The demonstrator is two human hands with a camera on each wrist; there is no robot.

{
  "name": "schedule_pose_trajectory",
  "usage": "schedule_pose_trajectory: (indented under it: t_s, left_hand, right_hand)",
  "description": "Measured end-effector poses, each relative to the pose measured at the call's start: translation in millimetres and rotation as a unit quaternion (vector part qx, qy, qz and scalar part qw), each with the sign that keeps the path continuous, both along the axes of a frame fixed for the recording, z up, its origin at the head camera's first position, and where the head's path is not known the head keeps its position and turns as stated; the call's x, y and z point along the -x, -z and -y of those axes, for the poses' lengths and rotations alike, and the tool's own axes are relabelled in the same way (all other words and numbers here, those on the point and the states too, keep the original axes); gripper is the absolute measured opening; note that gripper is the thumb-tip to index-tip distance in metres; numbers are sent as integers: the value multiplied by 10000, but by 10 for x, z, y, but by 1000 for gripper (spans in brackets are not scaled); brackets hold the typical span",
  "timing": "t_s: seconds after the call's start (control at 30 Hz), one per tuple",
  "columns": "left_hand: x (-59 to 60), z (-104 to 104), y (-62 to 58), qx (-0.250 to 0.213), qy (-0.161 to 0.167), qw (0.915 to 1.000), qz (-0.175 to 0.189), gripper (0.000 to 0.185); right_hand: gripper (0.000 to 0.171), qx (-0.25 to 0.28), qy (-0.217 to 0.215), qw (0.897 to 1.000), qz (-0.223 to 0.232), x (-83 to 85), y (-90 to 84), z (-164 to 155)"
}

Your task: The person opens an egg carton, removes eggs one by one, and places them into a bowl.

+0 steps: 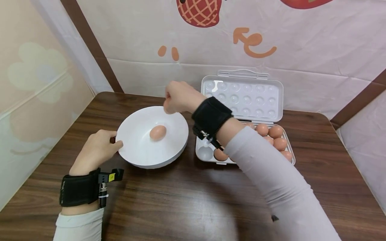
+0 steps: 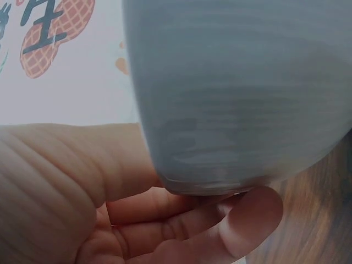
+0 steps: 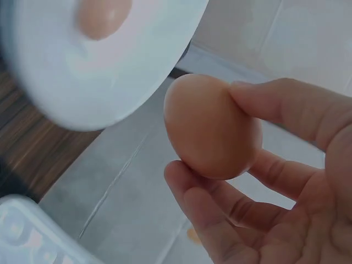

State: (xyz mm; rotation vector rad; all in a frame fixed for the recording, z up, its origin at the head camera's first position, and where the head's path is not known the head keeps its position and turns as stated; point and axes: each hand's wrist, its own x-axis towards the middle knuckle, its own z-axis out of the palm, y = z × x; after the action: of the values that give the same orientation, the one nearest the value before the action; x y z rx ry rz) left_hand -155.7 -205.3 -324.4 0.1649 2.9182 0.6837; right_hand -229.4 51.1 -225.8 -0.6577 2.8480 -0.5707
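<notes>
A white bowl (image 1: 141, 150) sits on the wooden table with one brown egg (image 1: 158, 132) lying in it. My left hand (image 1: 96, 149) grips the bowl's left rim; in the left wrist view its fingers (image 2: 242, 225) curl under the bowl's wall (image 2: 236, 99). My right hand (image 1: 178, 97) hovers over the bowl's far right edge and pinches a second brown egg (image 3: 212, 127) between thumb and fingers. The right wrist view also shows the bowl (image 3: 148, 71) and the egg inside it (image 3: 103, 16). An open white egg carton (image 1: 206, 153) with several eggs (image 1: 278, 138) stands right of the bowl.
The carton's lid (image 1: 244, 97) leans back toward the patterned cloth backdrop (image 1: 301, 40). My right forearm in a pale sleeve (image 1: 271, 180) crosses over the carton. Bare wooden tabletop (image 1: 187, 201) lies in front of the bowl.
</notes>
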Motion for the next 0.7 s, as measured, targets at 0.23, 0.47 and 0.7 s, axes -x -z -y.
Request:
schedule_pose_trajectory:
  t_s: [0.23, 0.47, 0.7]
  left_hand:
    - [-3, 27, 0, 14, 44, 10000, 11, 44]
    - [-5, 38, -23, 53, 78, 9999, -99, 36]
    - [-7, 23, -4, 12, 85, 9999, -131, 29]
  right_hand:
    - [34, 117, -309, 9993, 176, 41, 34, 414]
    - [29, 273, -397, 9981, 376, 86, 244, 644]
    - [37, 155, -109, 9969, 762, 164, 576, 720]
